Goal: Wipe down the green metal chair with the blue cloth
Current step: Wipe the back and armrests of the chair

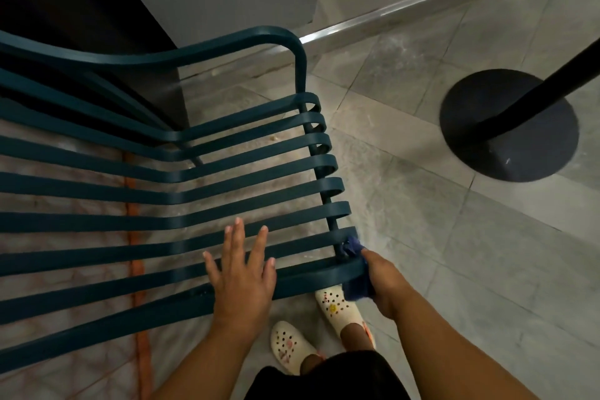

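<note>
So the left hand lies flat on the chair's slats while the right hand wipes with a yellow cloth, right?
Nearly. In the head view the cloth is blue, not yellow. The left hand does lie flat on the chair slats while the right hand wipes.

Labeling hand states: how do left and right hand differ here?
The left hand lies flat with straight, spread fingers on the chair slats; the right hand curls around the blue cloth. Left sits mid-seat and holds nothing; right works the cloth at the curled front end of the slats. Both are in contact with the chair.
</note>
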Demonstrator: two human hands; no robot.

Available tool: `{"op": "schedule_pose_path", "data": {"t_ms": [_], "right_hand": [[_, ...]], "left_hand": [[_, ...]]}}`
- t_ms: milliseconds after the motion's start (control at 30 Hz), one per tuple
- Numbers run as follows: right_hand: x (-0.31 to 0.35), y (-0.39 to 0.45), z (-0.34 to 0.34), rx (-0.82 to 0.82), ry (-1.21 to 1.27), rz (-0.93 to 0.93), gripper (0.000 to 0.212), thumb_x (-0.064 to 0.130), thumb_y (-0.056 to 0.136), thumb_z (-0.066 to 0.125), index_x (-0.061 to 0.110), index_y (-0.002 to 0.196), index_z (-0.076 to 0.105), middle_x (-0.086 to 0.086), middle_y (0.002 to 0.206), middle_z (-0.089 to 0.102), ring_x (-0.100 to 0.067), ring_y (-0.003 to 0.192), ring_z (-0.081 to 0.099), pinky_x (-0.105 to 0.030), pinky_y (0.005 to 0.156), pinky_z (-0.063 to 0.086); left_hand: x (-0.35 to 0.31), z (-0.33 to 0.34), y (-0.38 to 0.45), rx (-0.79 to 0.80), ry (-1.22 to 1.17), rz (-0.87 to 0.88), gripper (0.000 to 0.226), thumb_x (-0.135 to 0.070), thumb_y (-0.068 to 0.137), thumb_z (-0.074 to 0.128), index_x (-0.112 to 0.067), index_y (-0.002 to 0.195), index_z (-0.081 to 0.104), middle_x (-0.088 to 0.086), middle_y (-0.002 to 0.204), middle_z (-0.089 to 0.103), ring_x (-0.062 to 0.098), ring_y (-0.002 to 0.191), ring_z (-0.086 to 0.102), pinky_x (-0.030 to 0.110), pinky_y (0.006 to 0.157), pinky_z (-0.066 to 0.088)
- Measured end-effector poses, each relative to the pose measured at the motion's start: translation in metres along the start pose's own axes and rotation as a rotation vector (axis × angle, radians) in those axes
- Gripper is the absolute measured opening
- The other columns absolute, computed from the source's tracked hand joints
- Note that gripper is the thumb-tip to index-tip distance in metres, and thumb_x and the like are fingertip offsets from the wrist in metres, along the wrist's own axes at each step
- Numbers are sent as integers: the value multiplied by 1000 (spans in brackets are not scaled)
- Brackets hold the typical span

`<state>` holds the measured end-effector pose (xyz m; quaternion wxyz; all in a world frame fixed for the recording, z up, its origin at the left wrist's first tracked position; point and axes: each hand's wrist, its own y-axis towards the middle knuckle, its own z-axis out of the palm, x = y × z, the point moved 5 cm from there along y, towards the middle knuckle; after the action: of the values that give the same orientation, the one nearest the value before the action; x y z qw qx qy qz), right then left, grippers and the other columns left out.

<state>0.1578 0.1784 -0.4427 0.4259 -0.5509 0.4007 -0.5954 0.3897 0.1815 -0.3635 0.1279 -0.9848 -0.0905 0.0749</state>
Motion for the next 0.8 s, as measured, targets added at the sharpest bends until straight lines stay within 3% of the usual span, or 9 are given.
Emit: {"op": "schedule_pose_path", "data": {"t_ms": [100,167,233,300,367,500,600,700,800], "right_hand": [[25,-17,11,-137,-263,-253,35,35,103,31,33,118,62,0,110,63,-24,83,68,-38,79,58],[33,-37,25,-223,-602,-354,36,33,103,30,28,124,59,-6,126,56,-23,106,60,-39,93,51],[30,-63,50,-247,-930,-417,42,35,101,31,23,138,46,-14,149,30,-31,135,32,-42,112,30],[25,-90,74,-189,-1034,-528,49,41,98,29,26,145,34,-12,156,10,-36,143,7,-45,116,12],[24,-96,79,-173,-1053,-563,54,45,95,25,27,145,34,-12,156,11,-35,143,5,-47,115,8],[47,-49,40,-177,-825,-305,40,33,97,35,9,117,59,-18,126,54,-33,117,50,-39,97,40],[52,-16,15,29,-546,-82,29,28,92,49,15,104,73,-14,112,66,-33,90,69,-41,86,55],[45,9,7,90,-354,26,26,18,94,50,16,89,75,-11,102,68,-36,80,70,-45,83,57],[43,17,9,49,-297,59,11,15,91,58,12,81,62,-11,87,65,-32,76,65,-44,81,56]], "left_hand": [[0,0,-1,18,-9,12,53,-44,93,19,-32,144,28,7,159,13,22,146,3,61,111,7],[-2,0,-1,21,-13,16,53,-43,93,18,-31,144,30,7,158,15,23,146,6,61,111,7],[-3,-1,-1,20,-9,21,52,-40,93,21,-30,142,33,8,156,22,24,145,12,62,110,11],[-4,-1,-1,15,-4,31,49,-37,93,23,-29,140,34,8,155,27,23,143,16,63,108,14],[-4,0,-1,4,-4,54,47,-36,94,24,-28,139,36,8,153,30,22,142,16,64,108,16],[-4,1,-1,-8,-14,70,46,-37,96,23,-28,138,38,7,152,33,20,142,15,65,108,17],[-3,2,-1,-31,-9,71,45,-38,97,21,-29,138,36,7,150,36,19,142,15,64,107,18],[-3,3,-1,-59,-4,73,49,-42,99,11,-27,138,37,7,150,36,19,142,15,62,107,14],[-2,3,-2,-84,3,79,50,-42,99,12,-26,138,40,6,150,36,19,142,15,61,108,14]]}}
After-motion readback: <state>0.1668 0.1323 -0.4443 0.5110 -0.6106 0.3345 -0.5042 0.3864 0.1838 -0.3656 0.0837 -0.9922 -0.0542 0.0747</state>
